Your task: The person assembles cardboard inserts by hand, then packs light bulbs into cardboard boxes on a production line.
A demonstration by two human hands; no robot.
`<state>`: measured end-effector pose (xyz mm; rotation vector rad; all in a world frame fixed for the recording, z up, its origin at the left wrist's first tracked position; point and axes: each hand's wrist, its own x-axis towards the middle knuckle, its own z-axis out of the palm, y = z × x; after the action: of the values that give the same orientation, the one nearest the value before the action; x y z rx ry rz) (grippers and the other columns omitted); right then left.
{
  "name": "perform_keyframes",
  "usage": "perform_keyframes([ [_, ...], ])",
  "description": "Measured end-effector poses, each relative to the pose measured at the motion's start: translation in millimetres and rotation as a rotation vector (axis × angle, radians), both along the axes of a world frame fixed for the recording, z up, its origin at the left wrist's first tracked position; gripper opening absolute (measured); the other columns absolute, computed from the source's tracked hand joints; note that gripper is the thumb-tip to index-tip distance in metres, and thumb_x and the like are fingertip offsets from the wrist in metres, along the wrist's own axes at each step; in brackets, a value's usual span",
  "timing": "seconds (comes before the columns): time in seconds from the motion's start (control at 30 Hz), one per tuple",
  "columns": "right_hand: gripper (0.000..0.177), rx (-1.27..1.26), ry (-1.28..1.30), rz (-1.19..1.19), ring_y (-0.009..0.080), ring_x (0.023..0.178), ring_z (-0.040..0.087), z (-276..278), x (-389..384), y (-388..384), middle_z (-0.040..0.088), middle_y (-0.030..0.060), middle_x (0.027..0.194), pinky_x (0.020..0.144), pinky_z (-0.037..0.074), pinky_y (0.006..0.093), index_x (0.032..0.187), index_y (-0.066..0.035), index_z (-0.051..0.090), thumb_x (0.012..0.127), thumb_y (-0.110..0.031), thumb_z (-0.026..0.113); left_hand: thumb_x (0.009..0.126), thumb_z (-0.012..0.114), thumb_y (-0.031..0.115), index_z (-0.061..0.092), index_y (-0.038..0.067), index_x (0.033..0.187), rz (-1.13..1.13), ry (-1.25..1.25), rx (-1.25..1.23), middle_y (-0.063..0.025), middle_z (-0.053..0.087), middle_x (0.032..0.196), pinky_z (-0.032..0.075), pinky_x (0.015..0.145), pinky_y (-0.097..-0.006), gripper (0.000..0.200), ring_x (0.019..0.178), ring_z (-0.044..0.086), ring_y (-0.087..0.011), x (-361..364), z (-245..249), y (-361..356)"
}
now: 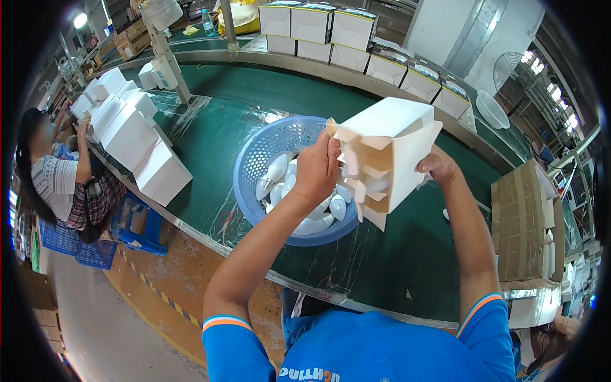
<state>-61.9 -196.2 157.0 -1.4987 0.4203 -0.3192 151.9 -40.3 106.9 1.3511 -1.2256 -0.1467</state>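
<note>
A white cardboard box (pixel 391 121) is tilted between my hands, its open end with flaps and a tan cardboard divider (pixel 375 159) facing me. My left hand (pixel 318 167) is closed on the box's left edge. At its right side my right hand (pixel 440 167) grips the white wall, some fingers hidden behind it. Under the box and my left forearm stands a blue plastic basket (pixel 245 172), holding several white light bulbs (pixel 278 167). The box overlaps the basket's right part in this view.
The basket rests on a green work surface (pixel 210 140). White boxes (pixel 137 137) are piled at left, near a seated person (pixel 54 172). More boxes (pixel 312 25) line the far ledge. A large brown carton (pixel 525 223) stands at right, a white tray (pixel 492 109) behind it.
</note>
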Motion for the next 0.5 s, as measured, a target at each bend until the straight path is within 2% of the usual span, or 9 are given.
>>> perform_keyframes([
  [0.03,0.087,-0.110,0.042,0.004,0.0199,0.103,0.056,11,5,1,0.060,0.0106,0.109,0.090,0.044,0.0304,0.127,0.000,0.046,0.050,-0.026,0.078,0.093,0.045,0.019,0.051,0.003,0.102,-0.016,-0.151,0.140,-0.0182,0.060,0.077,0.046,0.063,-0.0384,0.019,0.070,0.059,-0.0356,13,-11,-6],
  [0.07,0.087,-0.129,0.079,0.017,0.0183,0.104,0.054,17,9,-5,0.059,0.0095,0.110,0.091,0.042,0.0299,0.126,-0.002,0.047,0.050,-0.026,0.081,0.089,0.054,0.017,0.053,0.003,0.116,-0.032,-0.301,0.282,-0.0157,0.064,0.086,0.049,0.071,-0.0341,0.030,0.078,0.064,-0.0292,19,-9,-6],
  [0.1,0.087,-0.127,0.081,0.019,0.0183,0.104,0.054,25,14,-9,0.059,0.0095,0.110,0.091,0.042,0.0299,0.126,-0.002,0.047,0.050,-0.026,0.081,0.089,0.054,0.017,0.053,0.003,0.116,-0.031,-0.298,0.284,-0.0157,0.064,0.086,0.049,0.071,-0.0341,0.030,0.078,0.064,-0.0292,22,-8,-4],
  [0.17,0.088,-0.371,0.199,0.136,0.0183,0.102,0.054,44,27,-10,0.057,0.0087,0.113,0.093,0.041,0.0303,0.125,-0.003,0.048,0.048,-0.024,0.083,0.094,0.047,0.020,0.055,0.005,0.110,-0.239,0.071,0.277,-0.0086,0.065,0.081,0.049,0.057,-0.0366,0.024,0.063,0.063,-0.0240,21,17,8],
  [0.2,0.089,-0.456,0.141,0.134,0.0185,0.103,0.053,47,33,-11,0.057,0.0077,0.114,0.093,0.040,0.0301,0.125,-0.004,0.048,0.046,-0.023,0.085,0.090,0.055,0.017,0.054,0.004,0.117,-0.277,-0.046,-0.017,-0.0055,0.065,0.093,0.053,0.065,-0.0304,0.030,0.078,0.064,-0.0137,34,-10,-9],
  [0.23,0.089,-0.451,0.141,0.136,0.0185,0.103,0.053,54,40,-10,0.057,0.0077,0.114,0.093,0.040,0.0301,0.125,-0.004,0.048,0.046,-0.023,0.085,0.090,0.055,0.017,0.054,0.004,0.117,-0.276,-0.045,-0.012,-0.0055,0.065,0.093,0.053,0.065,-0.0304,0.030,0.078,0.064,-0.0137,38,-6,-8],
  [0.3,0.093,-0.653,0.168,0.204,0.0191,0.104,0.052,70,54,-6,0.056,0.0076,0.116,0.094,0.039,0.0301,0.129,-0.005,0.046,0.045,-0.022,0.084,0.088,0.058,0.014,0.055,0.002,0.114,-0.500,0.838,0.265,-0.0088,0.064,0.099,0.054,0.072,-0.0272,0.029,0.088,0.063,-0.0112,43,15,1],
  [0.33,0.093,-0.646,0.170,0.207,0.0191,0.104,0.052,76,59,-3,0.056,0.0076,0.116,0.094,0.039,0.0301,0.129,-0.005,0.046,0.045,-0.022,0.084,0.088,0.059,0.016,0.055,0.001,0.114,-0.561,0.710,0.351,-0.0076,0.064,0.101,0.053,0.074,-0.0264,0.030,0.088,0.062,-0.0106,51,25,6],
  [0.5,0.104,-0.909,0.131,0.357,0.0214,0.107,0.052,98,85,6,0.053,0.0090,0.120,0.097,0.039,0.0318,0.136,-0.009,0.040,0.044,-0.021,0.084,0.087,0.061,0.021,0.056,0.002,0.115,-0.657,0.639,0.345,-0.0073,0.064,0.102,0.053,0.074,-0.0257,0.034,0.088,0.062,-0.0110,76,21,6],
])
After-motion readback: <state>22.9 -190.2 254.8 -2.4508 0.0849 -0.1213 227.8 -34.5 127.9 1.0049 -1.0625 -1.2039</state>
